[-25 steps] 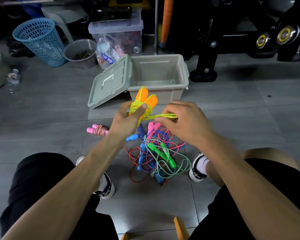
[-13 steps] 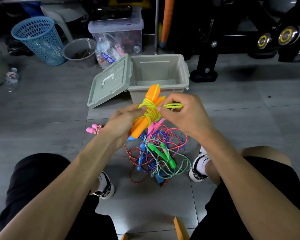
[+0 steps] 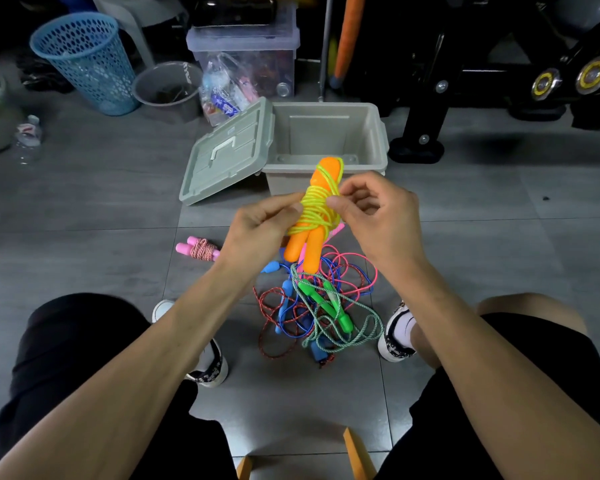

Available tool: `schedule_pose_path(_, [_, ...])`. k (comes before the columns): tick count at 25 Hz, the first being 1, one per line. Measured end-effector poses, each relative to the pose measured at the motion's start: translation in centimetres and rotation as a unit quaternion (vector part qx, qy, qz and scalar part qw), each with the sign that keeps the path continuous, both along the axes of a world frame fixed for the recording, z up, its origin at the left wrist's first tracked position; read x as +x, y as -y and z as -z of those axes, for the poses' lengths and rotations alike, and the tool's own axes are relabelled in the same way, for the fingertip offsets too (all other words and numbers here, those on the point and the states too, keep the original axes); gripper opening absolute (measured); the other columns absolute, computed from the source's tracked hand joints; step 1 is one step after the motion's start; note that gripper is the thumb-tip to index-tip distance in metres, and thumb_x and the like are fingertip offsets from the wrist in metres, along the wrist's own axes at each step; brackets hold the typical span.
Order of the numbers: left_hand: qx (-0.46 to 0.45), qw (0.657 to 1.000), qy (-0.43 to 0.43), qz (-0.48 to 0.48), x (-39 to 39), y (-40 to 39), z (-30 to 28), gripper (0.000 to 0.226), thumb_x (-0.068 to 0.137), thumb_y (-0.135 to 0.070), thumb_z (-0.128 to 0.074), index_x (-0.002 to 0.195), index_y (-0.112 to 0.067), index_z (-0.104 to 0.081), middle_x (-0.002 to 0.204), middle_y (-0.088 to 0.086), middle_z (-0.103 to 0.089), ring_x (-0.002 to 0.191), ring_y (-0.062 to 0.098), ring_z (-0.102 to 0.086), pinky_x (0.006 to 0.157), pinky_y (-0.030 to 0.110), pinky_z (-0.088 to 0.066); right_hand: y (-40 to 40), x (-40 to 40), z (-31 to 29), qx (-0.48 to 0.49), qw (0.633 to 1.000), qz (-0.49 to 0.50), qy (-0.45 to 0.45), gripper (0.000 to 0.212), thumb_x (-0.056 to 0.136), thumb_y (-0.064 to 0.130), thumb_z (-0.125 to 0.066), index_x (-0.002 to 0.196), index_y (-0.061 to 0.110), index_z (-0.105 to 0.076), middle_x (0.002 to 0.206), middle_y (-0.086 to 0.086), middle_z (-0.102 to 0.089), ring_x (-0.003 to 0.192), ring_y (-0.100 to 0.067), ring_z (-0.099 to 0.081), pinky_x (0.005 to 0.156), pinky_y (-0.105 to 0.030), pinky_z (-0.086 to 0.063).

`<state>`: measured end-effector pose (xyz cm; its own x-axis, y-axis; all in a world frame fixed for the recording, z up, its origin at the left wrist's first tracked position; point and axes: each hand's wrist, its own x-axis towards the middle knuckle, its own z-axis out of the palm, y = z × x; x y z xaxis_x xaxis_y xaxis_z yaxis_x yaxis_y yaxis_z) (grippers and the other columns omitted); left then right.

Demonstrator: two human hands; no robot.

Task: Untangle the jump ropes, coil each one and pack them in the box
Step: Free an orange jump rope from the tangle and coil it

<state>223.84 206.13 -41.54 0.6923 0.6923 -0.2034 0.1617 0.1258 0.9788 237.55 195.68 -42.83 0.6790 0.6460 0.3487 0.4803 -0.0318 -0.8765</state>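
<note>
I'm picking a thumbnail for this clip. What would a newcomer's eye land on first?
First, the orange-handled rope wound in bright yellow cord, held up mid-frame by the left hand and right hand. Next, the colourful tangle of ropes on the floor between the feet, with the open grey box behind.

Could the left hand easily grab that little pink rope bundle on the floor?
Probably yes, once freed. The pink rope bundle lies apart from the tangle, on bare floor just left of the left hand, with nothing over it. But that hand now holds the orange-handled rope.
</note>
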Motion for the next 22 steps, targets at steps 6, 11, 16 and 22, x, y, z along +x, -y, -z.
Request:
schedule_pose_path(6, [0.026,0.999,0.021,-0.021,-0.2,-0.6,-0.7,0.018,0.088,-0.004,-0.065,0.1,-0.017,-0.07,0.097,0.005,-0.073,0.082,0.021,-0.071,0.075,0.038,-0.059,0.1,-0.4,-0.2,0.021,0.993,-0.013,0.116,0.015,0.085,0.008,-0.071,0.1,0.004,-0.073,0.085,-0.002,-0.069,0.073,-0.008,-0.063,0.07,-0.021,-0.053])
schedule_pose_path(11, [0.076,0.995,0.058,-0.02,-0.1,0.0,-0.4,0.016,0.089,-0.007,-0.067,0.104,-0.012,-0.069,0.094,0.011,-0.073,0.08,0.029,-0.071,0.073,0.04,-0.058,0.2,-0.8,-0.8,0.035,0.997,-0.02,0.061,0.02,0.091,0.013,-0.066,0.107,0.003,-0.073,0.093,-0.002,-0.067,0.079,-0.02,-0.068,0.072,-0.037,-0.056])
schedule_pose_path(16, [0.043,0.994,0.089,-0.045,-0.3,-0.5,-0.6,0.008,0.091,-0.007,-0.062,0.096,-0.009,-0.069,0.081,0.009,-0.068,0.066,0.019,-0.061,0.061,0.032,-0.052,0.1,-0.9,-1.3,0.017,0.998,-0.055,-0.034,0.019,0.091,0.012,-0.065,0.109,0.016,-0.072,0.096,-0.002,-0.069,0.085,-0.018,-0.069,0.076,-0.044,-0.057])
schedule_pose_path(22, [-0.01,0.999,0.042,-0.03,0.0,-0.2,-1.0,0.022,0.085,0.003,-0.065,0.107,0.003,-0.065,0.076,0.013,-0.059,0.057,0.012,-0.058,0.057,0.023,-0.053,0.2,-0.2,-1.3,-0.012,0.997,-0.076,-0.029,0.02,0.09,0.011,-0.065,0.105,0.021,-0.073,0.094,0.005,-0.07,0.088,-0.016,-0.068,0.08,-0.044,-0.057])
